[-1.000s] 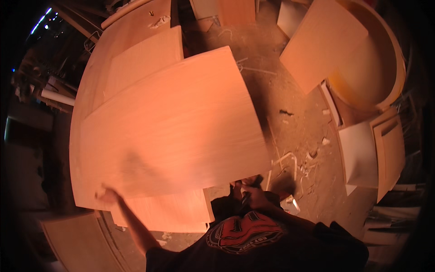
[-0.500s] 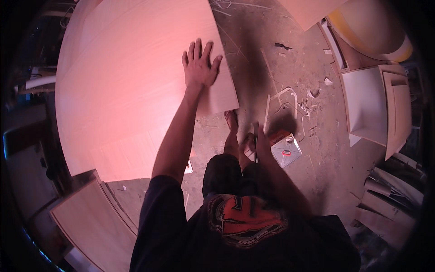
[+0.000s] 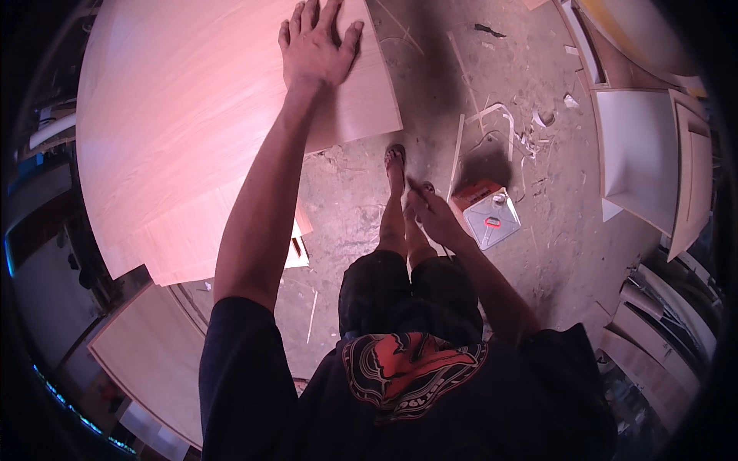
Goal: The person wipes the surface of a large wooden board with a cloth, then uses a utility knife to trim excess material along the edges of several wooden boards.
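Note:
My left hand (image 3: 317,50) lies on the large wooden panel (image 3: 184,138), its fingers spread over the pale surface close to the right edge. In front of my legs, my right hand (image 3: 433,219) is closed around a slim dark tool (image 3: 416,185). One dark end sticks out above the fist and a thin rod shows below it; its exact kind cannot be made out. The panel fills the upper left of the view and ends a little ahead of my feet.
To the right of my right hand stands a square metal can (image 3: 492,220) with a red-handled lid. Thin strips (image 3: 503,119) and scraps litter the floor. An open white-lined cabinet (image 3: 638,146) stands at the right, and another wooden panel (image 3: 150,357) at lower left.
My right hand has risen and come away from my body, with the tool showing more plainly. My left hand stays flat on the panel; the whole view has shifted.

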Motion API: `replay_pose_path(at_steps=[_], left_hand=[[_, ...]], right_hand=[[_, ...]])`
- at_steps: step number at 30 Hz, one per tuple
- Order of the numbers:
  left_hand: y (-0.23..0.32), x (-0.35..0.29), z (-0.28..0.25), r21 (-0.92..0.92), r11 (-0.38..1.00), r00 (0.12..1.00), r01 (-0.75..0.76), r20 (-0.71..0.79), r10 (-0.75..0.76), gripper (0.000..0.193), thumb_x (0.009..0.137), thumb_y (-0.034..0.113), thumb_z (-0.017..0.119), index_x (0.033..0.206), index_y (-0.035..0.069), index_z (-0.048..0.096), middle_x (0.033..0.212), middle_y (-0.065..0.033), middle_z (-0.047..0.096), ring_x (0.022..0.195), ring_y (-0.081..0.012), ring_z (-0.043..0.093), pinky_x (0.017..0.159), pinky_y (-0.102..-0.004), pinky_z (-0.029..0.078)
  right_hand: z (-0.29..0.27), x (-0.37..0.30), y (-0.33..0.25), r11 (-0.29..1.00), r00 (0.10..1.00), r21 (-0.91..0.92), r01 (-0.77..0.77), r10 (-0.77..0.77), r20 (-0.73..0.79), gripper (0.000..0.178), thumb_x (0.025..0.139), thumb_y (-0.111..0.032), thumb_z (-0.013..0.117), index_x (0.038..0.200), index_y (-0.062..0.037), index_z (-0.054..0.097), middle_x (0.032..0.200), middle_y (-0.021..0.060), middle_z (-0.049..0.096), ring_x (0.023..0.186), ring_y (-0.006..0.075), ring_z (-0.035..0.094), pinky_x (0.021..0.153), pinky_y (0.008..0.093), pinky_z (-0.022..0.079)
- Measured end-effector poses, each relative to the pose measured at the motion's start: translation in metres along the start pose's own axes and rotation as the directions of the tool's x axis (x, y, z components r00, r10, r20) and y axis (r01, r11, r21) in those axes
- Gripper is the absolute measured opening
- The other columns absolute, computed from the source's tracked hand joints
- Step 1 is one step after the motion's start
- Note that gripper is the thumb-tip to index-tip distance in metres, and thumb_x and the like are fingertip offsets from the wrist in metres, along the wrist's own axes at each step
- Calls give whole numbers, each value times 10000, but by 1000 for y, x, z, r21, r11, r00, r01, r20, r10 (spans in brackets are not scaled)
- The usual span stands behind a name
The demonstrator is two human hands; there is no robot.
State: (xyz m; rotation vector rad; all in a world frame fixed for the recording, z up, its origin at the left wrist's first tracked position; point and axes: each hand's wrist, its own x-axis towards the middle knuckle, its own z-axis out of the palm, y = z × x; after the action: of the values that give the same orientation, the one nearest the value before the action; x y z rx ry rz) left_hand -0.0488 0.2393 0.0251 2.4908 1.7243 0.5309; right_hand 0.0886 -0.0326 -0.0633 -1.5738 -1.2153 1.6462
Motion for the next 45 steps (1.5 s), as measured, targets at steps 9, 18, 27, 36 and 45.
replay_pose_path(at_steps=[9, 18, 27, 36, 45], left_hand=[[-5, 4, -3, 42, 999, 999, -29, -33, 30, 573, 893, 450, 432, 1334, 83, 420, 1398, -215, 364, 1323, -355, 294, 1094, -488, 197], [-2, 3, -7, 28, 999, 999, -33, -38, 34, 580, 894, 452, 421, 1337, 77, 416, 1398, -218, 361, 1319, -358, 300, 1092, -490, 201], [-3, 0, -3, 41, 999, 1000, -21, -21, 22, 589, 899, 454, 404, 1351, 75, 395, 1416, -235, 330, 1332, -385, 271, 1097, -511, 180], [-19, -4, 13, 11, 998, 992, -61, -114, 62, 504, 915, 473, 392, 1353, 225, 417, 1434, -140, 349, 1350, -325, 272, 1100, -490, 178], [-9, -12, 11, 28, 999, 998, -20, -66, 21, 476, 923, 359, 379, 1360, 175, 415, 1433, -162, 343, 1341, -353, 282, 1092, -510, 189]], right_hand=[[23, 43, -43, 878, 811, 142, 458, -347, -470, 442, 922, -126, 499, 1341, -1, 439, 892, 51, 560, 858, 131, 470, 769, 266, 374], [20, 46, -54, 902, 851, 177, 394, -285, -440, 403, 941, -154, 463, 1316, -7, 472, 788, 76, 526, 683, 160, 460, 757, 281, 333], [16, 44, -68, 940, 847, 11, 340, -301, -438, 401, 974, -232, 414, 1297, -6, 487, 803, 132, 561, 726, 237, 524, 801, 349, 356], [3, 87, -103, 970, 864, 7, 245, -215, -455, 433, 978, -313, 407, 1317, -53, 480, 842, 160, 582, 774, 269, 574, 768, 361, 429], [-31, 195, -156, 926, 762, -64, 371, -343, -549, 415, 969, -333, 418, 1196, -17, 563, 1004, 239, 616, 958, 366, 592, 827, 402, 450]])
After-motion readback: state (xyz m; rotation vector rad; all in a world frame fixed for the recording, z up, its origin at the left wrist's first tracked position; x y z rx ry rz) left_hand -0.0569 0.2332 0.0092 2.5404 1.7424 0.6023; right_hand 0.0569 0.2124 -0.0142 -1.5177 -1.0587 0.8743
